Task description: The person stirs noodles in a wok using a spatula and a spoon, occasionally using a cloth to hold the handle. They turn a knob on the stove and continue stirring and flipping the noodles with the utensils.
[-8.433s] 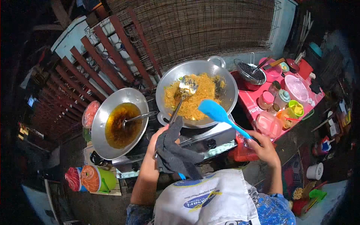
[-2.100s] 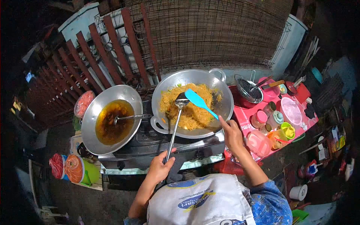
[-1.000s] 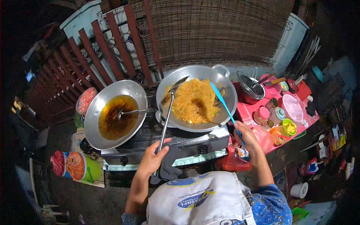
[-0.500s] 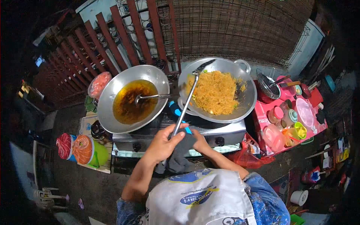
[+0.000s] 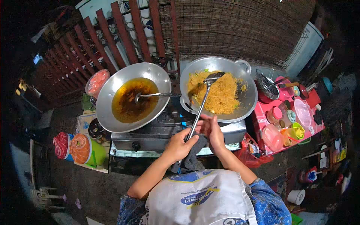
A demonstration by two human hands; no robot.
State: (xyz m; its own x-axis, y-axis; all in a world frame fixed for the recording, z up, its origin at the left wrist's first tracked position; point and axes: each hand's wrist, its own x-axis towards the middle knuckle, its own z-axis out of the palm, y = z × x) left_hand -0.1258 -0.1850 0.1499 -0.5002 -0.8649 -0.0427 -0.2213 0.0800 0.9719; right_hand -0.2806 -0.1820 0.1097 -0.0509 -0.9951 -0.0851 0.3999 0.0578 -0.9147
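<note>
One hand (image 5: 178, 146) clasping spatula (image 5: 202, 103), right hand (image 5: 215, 138) alongside

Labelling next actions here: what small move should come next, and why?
Probably close the right hand on the metal spatula. The left hand grips it, the right is open beside it, and its blade is over the noodles.

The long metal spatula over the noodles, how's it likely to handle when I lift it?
The metal spatula is probably stiff, as its handle runs straight. Its shiny surface might slip in the left hand. It may feel heavy toward the tip, where the broad head sits.
</note>
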